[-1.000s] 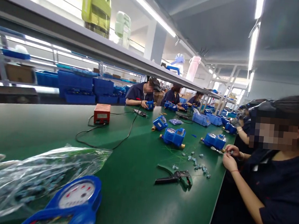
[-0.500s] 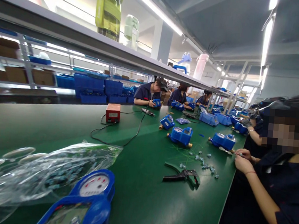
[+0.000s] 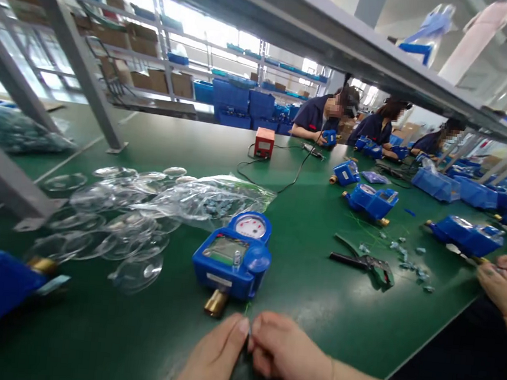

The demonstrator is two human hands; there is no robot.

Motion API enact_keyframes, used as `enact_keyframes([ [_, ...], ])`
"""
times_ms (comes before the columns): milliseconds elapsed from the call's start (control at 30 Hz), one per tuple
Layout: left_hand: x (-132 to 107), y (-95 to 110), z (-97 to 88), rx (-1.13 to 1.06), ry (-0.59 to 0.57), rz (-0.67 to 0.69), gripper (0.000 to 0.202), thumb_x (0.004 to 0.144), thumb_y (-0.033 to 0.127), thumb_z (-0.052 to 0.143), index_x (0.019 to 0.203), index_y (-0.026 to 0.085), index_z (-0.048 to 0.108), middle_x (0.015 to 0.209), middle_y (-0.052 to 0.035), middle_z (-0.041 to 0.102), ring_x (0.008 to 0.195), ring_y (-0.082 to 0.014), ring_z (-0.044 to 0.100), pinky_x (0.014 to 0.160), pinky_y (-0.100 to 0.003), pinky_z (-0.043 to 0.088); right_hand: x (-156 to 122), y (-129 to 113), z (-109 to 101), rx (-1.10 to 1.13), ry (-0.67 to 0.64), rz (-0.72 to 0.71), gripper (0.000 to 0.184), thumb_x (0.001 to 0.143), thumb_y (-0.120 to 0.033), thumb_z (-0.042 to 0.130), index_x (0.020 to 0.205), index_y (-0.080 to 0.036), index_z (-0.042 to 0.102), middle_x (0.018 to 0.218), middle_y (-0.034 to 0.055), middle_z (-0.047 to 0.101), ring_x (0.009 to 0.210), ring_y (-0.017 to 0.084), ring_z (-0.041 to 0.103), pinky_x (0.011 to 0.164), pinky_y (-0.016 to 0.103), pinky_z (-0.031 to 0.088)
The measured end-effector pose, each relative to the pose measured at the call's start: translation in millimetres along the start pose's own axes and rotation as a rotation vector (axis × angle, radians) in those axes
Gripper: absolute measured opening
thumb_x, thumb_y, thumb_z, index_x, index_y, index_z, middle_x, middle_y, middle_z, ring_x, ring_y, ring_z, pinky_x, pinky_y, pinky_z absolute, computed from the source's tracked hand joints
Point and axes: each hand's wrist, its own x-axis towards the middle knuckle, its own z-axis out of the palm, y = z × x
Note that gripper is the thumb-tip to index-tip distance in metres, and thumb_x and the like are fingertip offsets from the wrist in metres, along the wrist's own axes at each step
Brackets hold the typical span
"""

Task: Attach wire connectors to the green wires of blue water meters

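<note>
While the left hand (image 3: 216, 355) and right hand (image 3: 288, 350) pinch, fingers closed, a tiny thing (image 3: 249, 331) I can't make out, the blue meter (image 3: 213, 266) lies just past them on the desk (image 3: 301, 277), pointing away, its brass end (image 3: 215, 304) nearer the left.

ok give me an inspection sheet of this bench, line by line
Surface: green tabletop, glossy.
Job's things: blue meter, its brass fitting towards the wearer; thin green strand beside it.
Clutter: clear discs, clear bag with small bluish pieces, black-and-green hand tool.
Hands: left hand and right hand, fingertips close together at the strand; anything pinched is too small to tell.
Cables: black cable near red box.
Surroundings: co-workers at far edge, shelf overhead.
</note>
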Motion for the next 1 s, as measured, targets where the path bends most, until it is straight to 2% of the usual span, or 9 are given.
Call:
enact_keyframes([
  [167,-5,1,2.0,-0.128,-0.016,-0.113,0.036,0.084,0.050,0.041,0.080,0.018,0.057,0.078,-0.0038,0.061,0.076,-0.0188,0.056,0.067,-0.026,0.046,-7,14,-10,-0.493,0.214,-0.382,0.017,0.084,-0.019,0.038,0.081,-0.016,0.055,0.079,0.0092,0.056,0.074,0.020,0.047,0.070,0.035,0.035],
  [300,-3,4,2.5,-0.064,-0.031,-0.067,0.035,0.087,0.048,0.038,0.077,0.018,0.054,0.078,-0.0025,0.059,0.074,-0.0175,0.054,0.071,-0.027,0.044,2,9,-11,-0.091,0.077,-0.171,0.020,0.085,-0.022,0.038,0.071,-0.018,0.051,0.056,-0.0008,0.045,0.054,0.014,0.041,0.057,0.027,0.035],
  [400,-1,5,-0.3,0.017,-0.025,-0.023,0.035,0.089,0.045,0.035,0.070,0.019,0.049,0.075,-0.0012,0.056,0.075,-0.0176,0.053,0.074,-0.027,0.042,7,3,-8,0.016,0.015,-0.073,0.029,0.089,-0.020,0.026,0.070,-0.019,0.047,0.043,-0.0066,0.035,0.039,0.011,0.034,0.046,0.023,0.032],
  [500,-1,6,-2.4,0.007,-0.024,-0.046,0.035,0.088,0.046,0.034,0.072,0.019,0.050,0.077,-0.0016,0.057,0.076,-0.0182,0.053,0.072,-0.026,0.041,3,4,-8,-0.205,0.122,-0.195,0.023,0.091,-0.022,0.030,0.083,-0.017,0.051,0.064,0.0026,0.055,0.058,0.015,0.050,0.058,0.026,0.038],
  [567,0,7,-2.1,-0.011,-0.014,-0.074,0.035,0.087,0.047,0.035,0.076,0.019,0.052,0.079,-0.0021,0.058,0.075,-0.0183,0.052,0.070,-0.026,0.042,0,8,-9,-0.473,0.211,-0.381,0.020,0.089,-0.021,0.034,0.086,-0.016,0.053,0.078,0.0082,0.058,0.072,0.019,0.050,0.067,0.031,0.038],
  [633,1,9,-0.9,-0.022,-0.013,-0.095,0.035,0.087,0.048,0.036,0.078,0.019,0.053,0.080,-0.0022,0.058,0.074,-0.0183,0.052,0.068,-0.025,0.042,2,10,-12,-0.511,0.200,-0.428,0.019,0.087,-0.021,0.036,0.080,-0.017,0.053,0.075,0.0077,0.056,0.070,0.019,0.048,0.067,0.032,0.037],
  [767,3,11,1.0,0.018,0.001,-0.058,0.036,0.088,0.047,0.033,0.071,0.020,0.049,0.073,-0.0005,0.054,0.072,-0.0176,0.050,0.067,-0.026,0.040,12,5,-12,0.008,0.030,-0.049,0.025,0.089,-0.024,0.031,0.071,-0.019,0.047,0.049,-0.0048,0.039,0.043,0.011,0.036,0.051,0.024,0.033],
  [833,4,11,1.2,0.044,0.007,-0.044,0.037,0.088,0.046,0.032,0.067,0.020,0.047,0.070,0.0003,0.051,0.070,-0.0171,0.048,0.067,-0.026,0.039,14,0,-12,0.104,-0.016,0.029,0.030,0.091,-0.024,0.023,0.070,-0.020,0.043,0.042,-0.0082,0.031,0.036,0.010,0.030,0.044,0.022,0.031],
  [1000,4,10,2.6,-0.066,0.003,-0.106,0.035,0.086,0.047,0.036,0.073,0.019,0.050,0.074,-0.0009,0.054,0.066,-0.0157,0.046,0.060,-0.025,0.039,5,4,-14,-0.381,0.160,-0.251,0.019,0.091,-0.022,0.031,0.088,-0.017,0.050,0.080,0.0077,0.058,0.072,0.019,0.051,0.066,0.030,0.038],
])
